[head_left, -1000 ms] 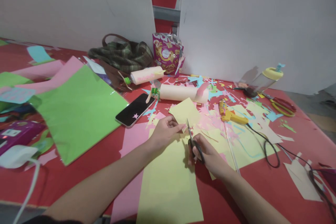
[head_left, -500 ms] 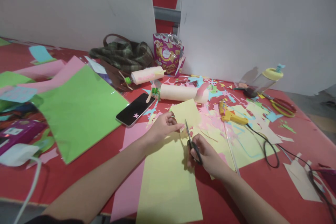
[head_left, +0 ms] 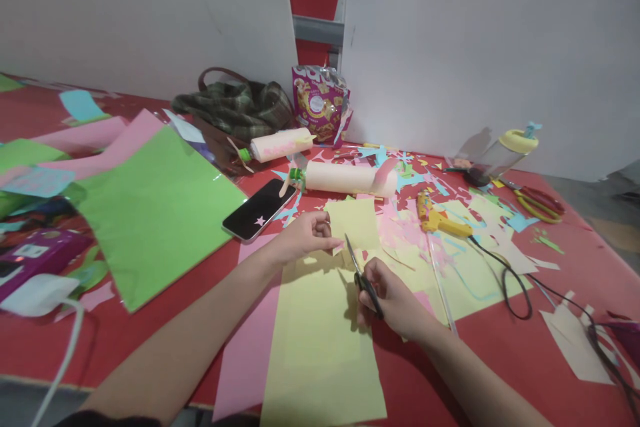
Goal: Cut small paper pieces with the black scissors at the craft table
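My left hand (head_left: pixel 313 238) is closed, thumb and fingers pinching a small yellow paper piece (head_left: pixel 356 223) by its left edge. A tiny pale pinkish bit shows at the fingertips; I cannot make out what it is. My right hand (head_left: pixel 387 297) grips black-handled scissors (head_left: pixel 367 290), their blades pointing up and left toward the left fingertips. Whether the blades touch the paper is unclear. Under both hands lies a large yellow sheet (head_left: pixel 325 353), overlapping a pink sheet (head_left: pixel 245 353) on the red table.
A phone (head_left: pixel 260 210) and a green sheet (head_left: pixel 160 213) lie to the left. Behind are two paper-wrapped bottles (head_left: pixel 345 177) and a purple snack bag (head_left: pixel 320 103). A yellow glue gun (head_left: pixel 445 221) with a black cord rests at right among paper scraps, near red-handled pliers (head_left: pixel 540 203).
The small yellow piece has turned and dropped slightly toward me in my left hand. The scissors have shifted a little left, and my left fingertips have drawn slightly left.
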`<state>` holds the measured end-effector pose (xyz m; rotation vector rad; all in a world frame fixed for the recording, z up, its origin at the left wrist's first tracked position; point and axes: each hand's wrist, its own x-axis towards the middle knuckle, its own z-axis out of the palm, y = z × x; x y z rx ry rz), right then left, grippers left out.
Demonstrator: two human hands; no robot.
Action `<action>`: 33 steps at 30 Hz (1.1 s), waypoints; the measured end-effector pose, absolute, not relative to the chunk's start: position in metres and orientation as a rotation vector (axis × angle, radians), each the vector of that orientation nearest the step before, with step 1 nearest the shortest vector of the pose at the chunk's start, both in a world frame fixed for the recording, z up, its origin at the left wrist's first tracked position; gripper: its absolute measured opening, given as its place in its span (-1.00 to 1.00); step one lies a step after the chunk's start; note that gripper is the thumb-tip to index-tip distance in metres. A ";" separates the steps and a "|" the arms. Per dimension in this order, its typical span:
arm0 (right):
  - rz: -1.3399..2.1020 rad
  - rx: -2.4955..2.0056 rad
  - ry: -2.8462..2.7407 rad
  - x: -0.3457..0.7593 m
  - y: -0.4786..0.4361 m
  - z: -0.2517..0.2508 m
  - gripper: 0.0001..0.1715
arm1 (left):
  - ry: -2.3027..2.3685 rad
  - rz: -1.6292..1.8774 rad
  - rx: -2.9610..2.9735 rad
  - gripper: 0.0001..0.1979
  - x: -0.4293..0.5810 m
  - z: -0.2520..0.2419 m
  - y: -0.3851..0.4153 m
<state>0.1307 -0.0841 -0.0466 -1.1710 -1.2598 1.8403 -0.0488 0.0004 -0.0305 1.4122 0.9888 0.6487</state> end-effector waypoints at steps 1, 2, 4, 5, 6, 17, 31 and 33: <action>1.847 -1.171 -1.259 0.131 -0.084 -0.046 -0.67 | 0.989 0.635 1.427 -0.76 -0.050 -0.029 0.001; 1.856 -1.169 -1.260 0.130 -0.084 -0.046 -0.66 | 0.988 0.619 1.443 -0.77 -0.051 -0.028 0.001; 1.873 -1.166 -1.261 0.130 -0.084 -0.046 -0.64 | 0.979 0.587 1.467 -0.79 -0.053 -0.024 0.002; 1.880 -1.167 -1.261 0.130 -0.084 -0.046 -0.63 | 0.973 0.578 1.472 -0.79 -0.054 -0.022 0.003; 1.885 -1.172 -1.257 0.130 -0.084 -0.046 -0.62 | 0.967 0.568 1.474 -0.79 -0.055 -0.020 0.004; 1.918 -1.132 -1.154 0.136 -0.080 -0.050 -0.65 | 0.797 0.256 1.632 -0.85 -0.060 0.004 0.025; 1.923 -0.998 -1.109 0.140 -0.077 -0.048 -0.63 | 0.690 0.171 1.639 -0.84 -0.050 0.001 0.038; 1.926 -1.001 -1.130 0.141 -0.077 -0.049 -0.63 | 0.679 0.142 1.609 -0.83 -0.049 -0.001 0.038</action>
